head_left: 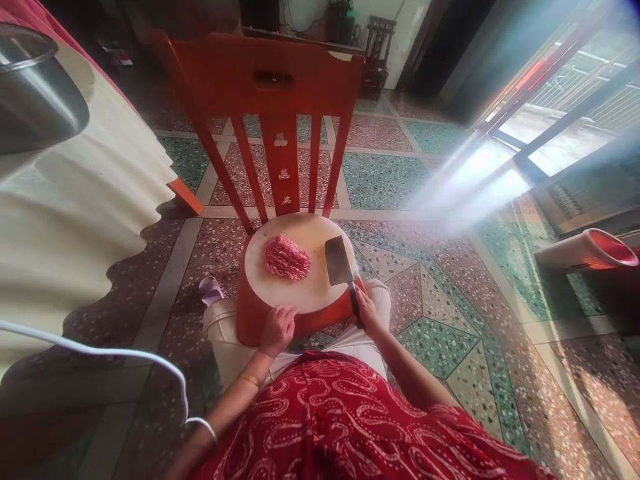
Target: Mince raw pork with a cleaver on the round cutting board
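Right hand (367, 312) closed around dark handle of cleaver (339, 261); blade laid flat on right part of round chopping board (280, 293), just beside minced meat (286, 257). Left hand (278, 329) curled over board's near edge, fingers gripped on rim. Meat heaped at board centre, left of blade. Board carried on seat of red chair (273, 100), above patterned tiled floor (450, 320).

The right hand (367, 310) hides most of the cleaver (339, 261) handle. A metal pot (35, 93) is cut off at the left edge — a red-rimmed bin (590, 250) at the right. Window glare blurs the floor beside it.
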{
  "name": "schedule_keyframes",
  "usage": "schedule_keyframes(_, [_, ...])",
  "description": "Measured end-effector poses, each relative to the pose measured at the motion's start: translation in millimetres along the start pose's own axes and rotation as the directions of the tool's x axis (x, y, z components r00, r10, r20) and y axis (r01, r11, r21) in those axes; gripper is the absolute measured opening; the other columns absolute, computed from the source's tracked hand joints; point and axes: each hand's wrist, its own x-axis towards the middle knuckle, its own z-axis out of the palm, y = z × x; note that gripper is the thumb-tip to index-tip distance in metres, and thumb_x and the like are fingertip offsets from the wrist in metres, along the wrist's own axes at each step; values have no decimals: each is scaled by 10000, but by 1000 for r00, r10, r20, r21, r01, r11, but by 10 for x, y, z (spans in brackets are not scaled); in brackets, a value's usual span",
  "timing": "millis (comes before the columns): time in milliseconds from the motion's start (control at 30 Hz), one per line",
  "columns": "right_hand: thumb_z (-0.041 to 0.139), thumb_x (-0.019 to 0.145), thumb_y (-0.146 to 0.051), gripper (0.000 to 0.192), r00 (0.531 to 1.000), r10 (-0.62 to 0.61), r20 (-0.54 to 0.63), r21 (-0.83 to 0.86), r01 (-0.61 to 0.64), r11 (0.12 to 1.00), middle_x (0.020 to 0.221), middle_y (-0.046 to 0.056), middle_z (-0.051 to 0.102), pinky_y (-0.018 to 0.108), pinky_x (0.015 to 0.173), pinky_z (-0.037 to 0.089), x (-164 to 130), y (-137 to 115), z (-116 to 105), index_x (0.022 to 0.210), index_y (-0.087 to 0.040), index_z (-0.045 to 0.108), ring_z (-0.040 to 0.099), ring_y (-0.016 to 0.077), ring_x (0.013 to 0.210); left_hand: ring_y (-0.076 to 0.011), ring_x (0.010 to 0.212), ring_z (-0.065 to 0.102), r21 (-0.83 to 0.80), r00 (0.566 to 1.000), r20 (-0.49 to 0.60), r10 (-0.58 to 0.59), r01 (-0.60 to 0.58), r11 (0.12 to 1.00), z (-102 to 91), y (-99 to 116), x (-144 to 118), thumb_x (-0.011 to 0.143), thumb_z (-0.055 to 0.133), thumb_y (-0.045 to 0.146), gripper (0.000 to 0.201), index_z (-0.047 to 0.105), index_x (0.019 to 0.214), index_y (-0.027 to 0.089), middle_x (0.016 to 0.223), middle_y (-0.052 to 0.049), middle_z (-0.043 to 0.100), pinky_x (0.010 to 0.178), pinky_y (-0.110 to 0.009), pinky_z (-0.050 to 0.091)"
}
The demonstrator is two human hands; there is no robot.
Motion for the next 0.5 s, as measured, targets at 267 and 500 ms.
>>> schedule_keyframes(267, [429, 794, -641, 641, 988, 61, 144, 33, -66, 997, 440, -89, 431, 182, 304, 323, 65, 101, 356, 1226, -172, 497, 398, 89, 312, -201, 1058, 502, 9, 1000, 17, -2, 2, 1000, -3, 11, 2, 811, 415, 71, 391, 587, 1131, 216, 1130, -62, 595, 957, -412, 419])
schedule_keyframes(500, [334, 867, -593, 664, 974, -148, 169, -195, 180, 964, 529, -35, 556, 224, 444, 436, 71, -33, 719, 1336, -136, 446, 493, 113, 414, -204, 1055, 516, 2, 1000, 19, -14, 14, 1000, -36, 17, -3, 840, 406, 126, 334, 596, 1098, 218, 1126, -62, 603, 933, -416, 441])
